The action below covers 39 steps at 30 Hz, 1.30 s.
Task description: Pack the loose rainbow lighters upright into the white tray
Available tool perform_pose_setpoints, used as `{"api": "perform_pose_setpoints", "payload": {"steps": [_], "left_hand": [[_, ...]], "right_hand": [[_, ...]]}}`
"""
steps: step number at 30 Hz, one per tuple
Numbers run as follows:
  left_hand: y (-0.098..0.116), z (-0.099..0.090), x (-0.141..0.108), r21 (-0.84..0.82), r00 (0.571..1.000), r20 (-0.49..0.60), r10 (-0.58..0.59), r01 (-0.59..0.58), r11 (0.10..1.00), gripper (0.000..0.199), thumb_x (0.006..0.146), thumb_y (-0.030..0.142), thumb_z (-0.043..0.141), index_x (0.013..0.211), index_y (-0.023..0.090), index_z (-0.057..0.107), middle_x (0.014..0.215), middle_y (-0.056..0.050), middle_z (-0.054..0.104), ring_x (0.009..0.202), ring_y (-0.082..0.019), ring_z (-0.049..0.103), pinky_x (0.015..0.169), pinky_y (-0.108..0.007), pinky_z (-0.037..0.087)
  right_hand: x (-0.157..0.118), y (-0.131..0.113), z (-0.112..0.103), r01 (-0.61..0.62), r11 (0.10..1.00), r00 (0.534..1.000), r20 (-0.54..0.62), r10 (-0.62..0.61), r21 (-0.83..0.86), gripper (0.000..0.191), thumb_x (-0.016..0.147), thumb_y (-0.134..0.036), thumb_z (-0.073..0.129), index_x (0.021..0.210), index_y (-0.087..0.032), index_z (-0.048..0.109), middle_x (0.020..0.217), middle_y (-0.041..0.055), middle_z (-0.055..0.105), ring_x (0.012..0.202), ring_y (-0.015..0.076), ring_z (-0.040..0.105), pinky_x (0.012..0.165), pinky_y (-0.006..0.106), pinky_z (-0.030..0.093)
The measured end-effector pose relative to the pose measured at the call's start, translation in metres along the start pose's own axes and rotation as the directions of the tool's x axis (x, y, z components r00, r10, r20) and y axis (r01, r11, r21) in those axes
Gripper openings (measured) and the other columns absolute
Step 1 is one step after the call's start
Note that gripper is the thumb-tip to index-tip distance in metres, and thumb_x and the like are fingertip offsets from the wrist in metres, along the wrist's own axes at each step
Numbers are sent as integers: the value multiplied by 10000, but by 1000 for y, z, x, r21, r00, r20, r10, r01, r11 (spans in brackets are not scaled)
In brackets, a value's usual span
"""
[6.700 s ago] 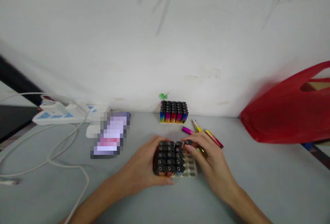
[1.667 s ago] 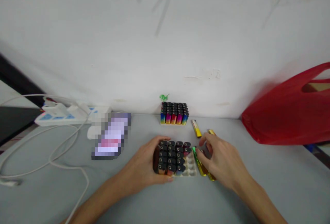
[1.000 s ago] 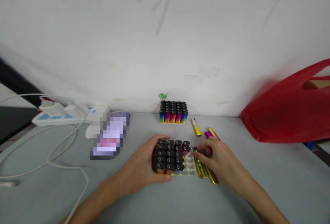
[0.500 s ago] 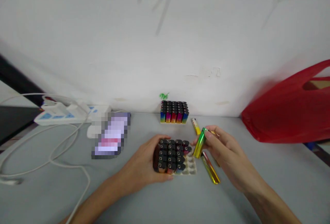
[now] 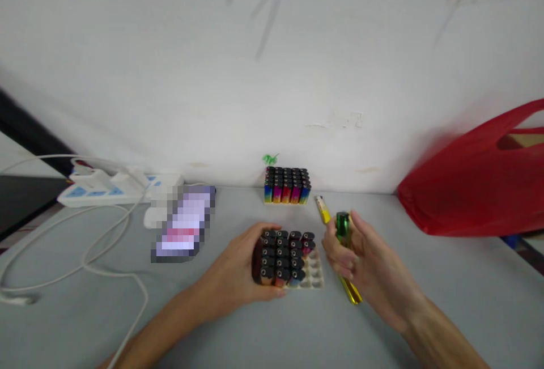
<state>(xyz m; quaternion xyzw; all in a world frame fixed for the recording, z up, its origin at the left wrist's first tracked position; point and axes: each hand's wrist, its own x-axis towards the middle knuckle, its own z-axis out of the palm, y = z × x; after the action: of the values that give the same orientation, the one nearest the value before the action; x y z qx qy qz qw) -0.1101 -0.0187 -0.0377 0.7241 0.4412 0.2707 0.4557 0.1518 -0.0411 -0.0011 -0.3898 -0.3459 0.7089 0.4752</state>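
Observation:
My left hand point(image 5: 238, 270) is wrapped around the left side of a white tray point(image 5: 317, 281) of lighters point(image 5: 283, 258). Their black tops stand upright in rows, and bare sockets show at the tray's right side. Just right of the tray, my right hand point(image 5: 361, 255) is closed around a shiny green lighter point(image 5: 342, 225), held upright; the fingers hide its lower part. Beneath that hand a yellow-gold lighter point(image 5: 352, 292) lies on the table, partly covered. Another yellow lighter point(image 5: 322, 209) with a white end lies behind the hand.
A second block of lighters point(image 5: 287, 187) stands by the wall on the grey table point(image 5: 314, 335). To the left are a pixelated phone point(image 5: 185, 221), a white power strip point(image 5: 102, 190) and looping white cable point(image 5: 140, 281). A red bag point(image 5: 471, 182) sits at the right.
My right hand has turned the green lighter from a slant to upright, shifting it slightly right, with the fingers now wrapped around it. My left hand and the tray have stayed put.

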Motion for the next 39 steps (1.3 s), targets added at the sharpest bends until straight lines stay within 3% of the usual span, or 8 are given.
{"api": "perform_pose_setpoints", "payload": {"steps": [4, 7, 12, 22, 28, 35, 37, 39], "left_hand": [[-1, 0, 0, -2, 1000, 14, -3, 4, 1000, 872, 688, 255, 1007, 1439, 277, 564, 1349, -55, 783, 1195, -334, 775, 1060, -452, 615], [-2, 0, 0, 4, 1000, 15, -10, 9, 1000, 892, 683, 259, 1019, 1448, 284, 561, 1360, -53, 780, 1220, -343, 767, 1084, -464, 605], [-2, 0, 0, 5, 1000, 8, 7, -7, 1000, 907, 669, 267, 1028, 1446, 284, 560, 1368, -55, 770, 1216, -343, 762, 1081, -469, 601], [0, -1, -1, 18, 1000, 13, 14, -14, 1000, 887, 686, 240, 1017, 1443, 288, 557, 1364, -40, 760, 1211, -324, 755, 1067, -447, 591], [-3, 0, -1, 5, 1000, 24, 4, -4, 1000, 882, 704, 248, 1010, 1455, 286, 550, 1375, -45, 763, 1236, -326, 753, 1087, -450, 584], [-4, 0, 0, 30, 1000, 12, 15, -15, 999, 892, 691, 259, 1025, 1447, 280, 553, 1365, -46, 757, 1219, -324, 747, 1071, -443, 584], [-4, 0, 0, 36, 1000, 10, 19, -20, 999, 882, 697, 255, 1023, 1445, 284, 555, 1358, -37, 755, 1210, -315, 748, 1069, -434, 582], [-4, 0, -1, 43, 1000, 3, 25, -25, 999, 885, 689, 246, 1025, 1439, 289, 558, 1361, -28, 754, 1213, -314, 747, 1077, -432, 578]], "right_hand": [[5, 7, 0, 34, 999, 998, 45, -34, -4, 718, 931, -820, 677, 600, -256, 380, 573, -90, 226, 521, 111, 181, 498, 279, 232], [6, 14, 1, -3, 1000, 999, 32, 3, -1, 714, 946, -828, 637, 600, -265, 367, 531, -116, 175, 481, 98, 94, 457, 288, 127], [2, 21, 4, -61, 996, 998, 31, 59, 60, 671, 918, -761, 667, 590, -278, 336, 510, -128, 165, 449, 83, 73, 437, 280, 97], [5, 21, 5, -81, 992, 996, -12, 83, 100, 707, 890, -805, 709, 598, -268, 353, 519, -135, 157, 462, 78, 77, 439, 270, 106], [6, 26, 0, -72, 991, 997, -14, 74, 113, 659, 863, -729, 749, 608, -270, 351, 521, -137, 170, 454, 71, 75, 420, 249, 106], [5, 27, 5, 7, 1000, 1000, -24, -7, 22, 652, 945, -817, 681, 722, -252, 444, 576, -134, 182, 499, 86, 76, 431, 226, 110], [5, 26, 5, 65, 997, 997, -31, -66, -49, 581, 992, -768, 674, 798, -247, 508, 600, -118, 267, 490, 89, 125, 429, 226, 146], [5, 24, 4, 172, 971, 983, -42, -181, -166, 479, 1040, -675, 681, 866, -237, 598, 674, -73, 435, 517, 98, 313, 482, 229, 303]]}}
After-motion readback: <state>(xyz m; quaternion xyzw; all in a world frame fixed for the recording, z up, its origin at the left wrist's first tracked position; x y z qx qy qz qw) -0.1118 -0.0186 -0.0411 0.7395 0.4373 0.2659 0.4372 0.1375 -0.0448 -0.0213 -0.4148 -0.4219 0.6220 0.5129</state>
